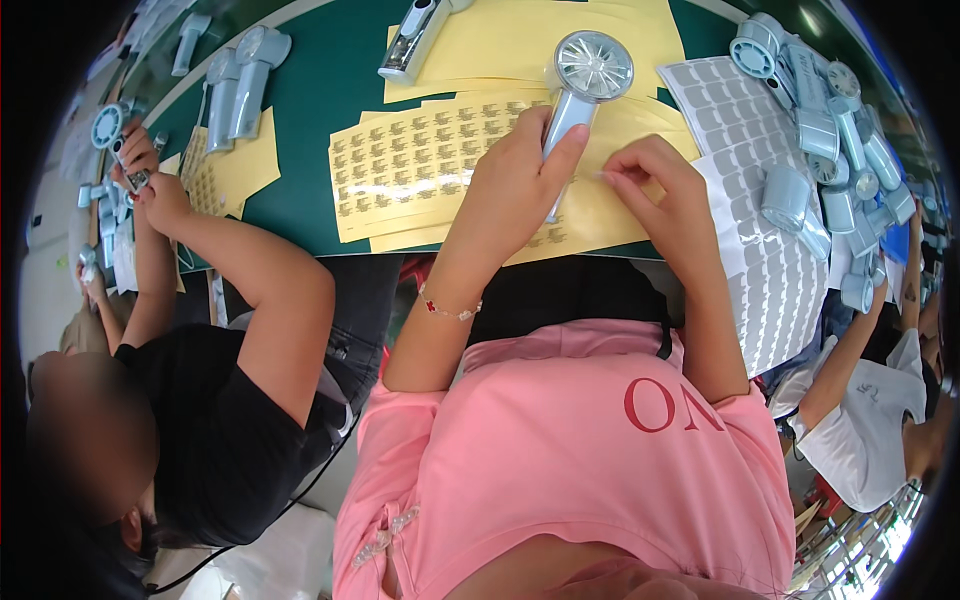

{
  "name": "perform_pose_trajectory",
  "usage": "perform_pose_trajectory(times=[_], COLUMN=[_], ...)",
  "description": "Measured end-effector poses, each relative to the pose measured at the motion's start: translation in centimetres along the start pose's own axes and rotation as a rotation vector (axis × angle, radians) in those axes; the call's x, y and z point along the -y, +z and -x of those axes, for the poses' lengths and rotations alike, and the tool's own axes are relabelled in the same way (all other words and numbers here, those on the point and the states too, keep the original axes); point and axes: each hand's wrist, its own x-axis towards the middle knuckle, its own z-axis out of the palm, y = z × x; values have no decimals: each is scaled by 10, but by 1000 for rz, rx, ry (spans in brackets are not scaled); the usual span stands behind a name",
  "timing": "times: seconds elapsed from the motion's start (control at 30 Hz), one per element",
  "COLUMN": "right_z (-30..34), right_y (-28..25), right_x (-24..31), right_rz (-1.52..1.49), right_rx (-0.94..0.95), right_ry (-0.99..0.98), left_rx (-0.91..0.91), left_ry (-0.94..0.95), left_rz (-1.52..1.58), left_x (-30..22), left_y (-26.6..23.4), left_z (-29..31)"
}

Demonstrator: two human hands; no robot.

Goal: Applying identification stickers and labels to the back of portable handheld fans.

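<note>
My left hand (515,190) is closed around the handle of a light-blue handheld fan (592,70), its round clear-fronted head pointing up and away from me. Just right of it, my right hand (660,190) has thumb and forefinger pinched together over the yellow sheets. Whatever lies between those fingertips, if anything, is too small to make out. Under both hands spread yellow label sheets (400,175) printed with rows of small dark marks. Beyond them, another fan (412,45) lies on a yellow sheet with the inside of its handle exposed.
White sheets of grey labels (735,110) hang over the table edge at right, beside a pile of light-blue fans (840,130). Two fans (250,85) lie at the left on the green table (330,70). A co-worker (250,380) sits close on my left, another person (860,410) at right.
</note>
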Motion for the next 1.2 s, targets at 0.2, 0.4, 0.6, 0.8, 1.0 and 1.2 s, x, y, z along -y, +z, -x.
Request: perform_pose_trajectory(times=[0.2, 0.4, 0.6, 0.8, 1.0, 1.2], right_z=[11, 10, 18, 32, 27, 29], right_y=[-19, -5, 0, -7, 3, 7], right_x=[2, -12, -5, 40, 54, 58], right_rz=[-614, -667, -969, -1193, -1094, -1083], right_rx=[-3, -218, -378, -120, -74, -64], right_ry=[360, 330, 417, 238, 164, 159], left_rx=[103, 183, 163, 194, 228, 175], left_ry=[-28, 20, -19, -4, -1, 43], left_rz=[-116, -240, -24, 1325, 1453, 1478], left_x=[-15, -24, -18, -24, -30, -35], left_y=[-9, -15, -15, 2, 14, 17], left_z=[-1, -2, -2, 4, 12, 15])
